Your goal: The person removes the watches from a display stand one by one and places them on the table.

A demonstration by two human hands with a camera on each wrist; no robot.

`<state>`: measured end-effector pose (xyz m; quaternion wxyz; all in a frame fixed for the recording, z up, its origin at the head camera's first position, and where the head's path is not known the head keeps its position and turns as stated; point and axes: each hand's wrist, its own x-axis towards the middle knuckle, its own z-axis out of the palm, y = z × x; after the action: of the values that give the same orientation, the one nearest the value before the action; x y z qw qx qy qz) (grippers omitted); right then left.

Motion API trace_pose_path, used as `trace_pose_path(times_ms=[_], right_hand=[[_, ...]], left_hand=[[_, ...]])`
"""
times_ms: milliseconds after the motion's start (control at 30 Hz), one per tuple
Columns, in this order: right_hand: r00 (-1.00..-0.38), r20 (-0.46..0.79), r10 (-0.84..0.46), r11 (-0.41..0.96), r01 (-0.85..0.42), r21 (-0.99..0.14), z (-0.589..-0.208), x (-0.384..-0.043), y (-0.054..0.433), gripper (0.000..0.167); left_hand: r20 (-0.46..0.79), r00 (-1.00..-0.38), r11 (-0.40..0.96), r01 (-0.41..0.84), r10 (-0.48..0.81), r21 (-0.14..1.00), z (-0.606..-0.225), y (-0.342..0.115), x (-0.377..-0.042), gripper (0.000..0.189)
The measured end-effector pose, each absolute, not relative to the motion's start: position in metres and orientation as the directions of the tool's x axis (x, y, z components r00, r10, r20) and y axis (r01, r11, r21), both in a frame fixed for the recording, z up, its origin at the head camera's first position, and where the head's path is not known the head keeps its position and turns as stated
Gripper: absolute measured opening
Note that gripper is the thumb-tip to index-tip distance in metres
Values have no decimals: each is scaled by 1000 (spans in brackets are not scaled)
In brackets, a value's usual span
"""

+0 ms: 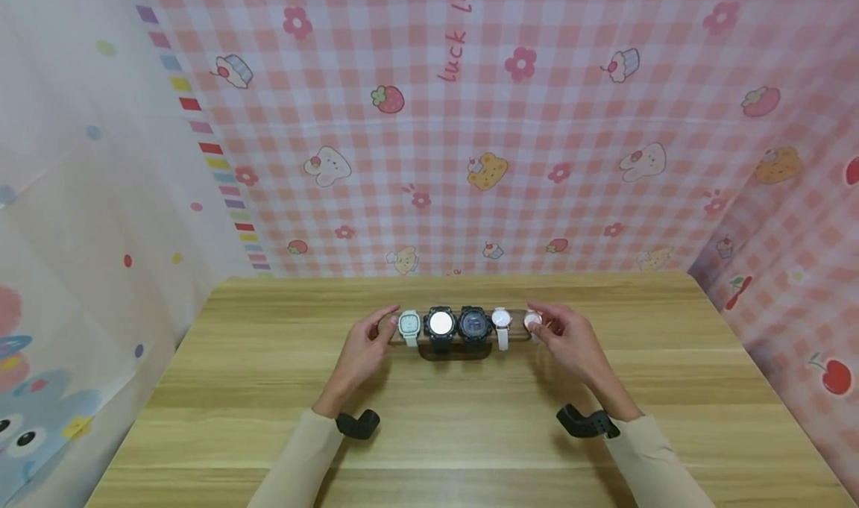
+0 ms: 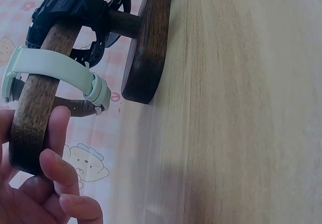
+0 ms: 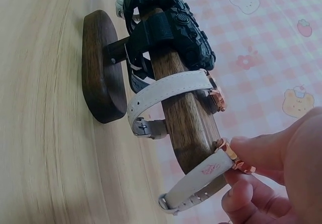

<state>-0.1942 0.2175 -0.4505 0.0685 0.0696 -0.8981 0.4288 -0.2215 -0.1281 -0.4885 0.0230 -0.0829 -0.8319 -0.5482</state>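
Note:
A dark wooden watch stand (image 2: 34, 113) has a bar on a short post above an oval base (image 2: 148, 48). My left hand (image 1: 367, 344) grips the bar's left end, beside a mint-green watch (image 1: 409, 324). At the other end, my right hand (image 1: 567, 336) pinches the case of a white-strapped watch with rose-gold trim (image 3: 204, 178). Its buckled strap loops around the bar's end, tilted. Between the hands, the bar carries a black watch with a bright white face (image 1: 441, 324), a black watch with a dark face (image 1: 473, 325) and another white-strapped watch (image 1: 502, 327).
The stand is on a wooden table (image 1: 456, 433). Behind it hangs a pink checked cloth (image 1: 429, 135) with cartoon prints, and more printed cloth (image 1: 798, 269) closes the right side. Black straps (image 1: 359, 424) sit at both wrists.

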Motion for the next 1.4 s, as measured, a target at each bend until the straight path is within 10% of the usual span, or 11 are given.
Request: trace_pose_path(times_ms=[1400], right_hand=[[-964, 241, -110, 651, -253, -715, -439, -153, 217, 29]], left_hand=[[166, -981, 369, 191, 99, 910, -490, -125, -223, 33]])
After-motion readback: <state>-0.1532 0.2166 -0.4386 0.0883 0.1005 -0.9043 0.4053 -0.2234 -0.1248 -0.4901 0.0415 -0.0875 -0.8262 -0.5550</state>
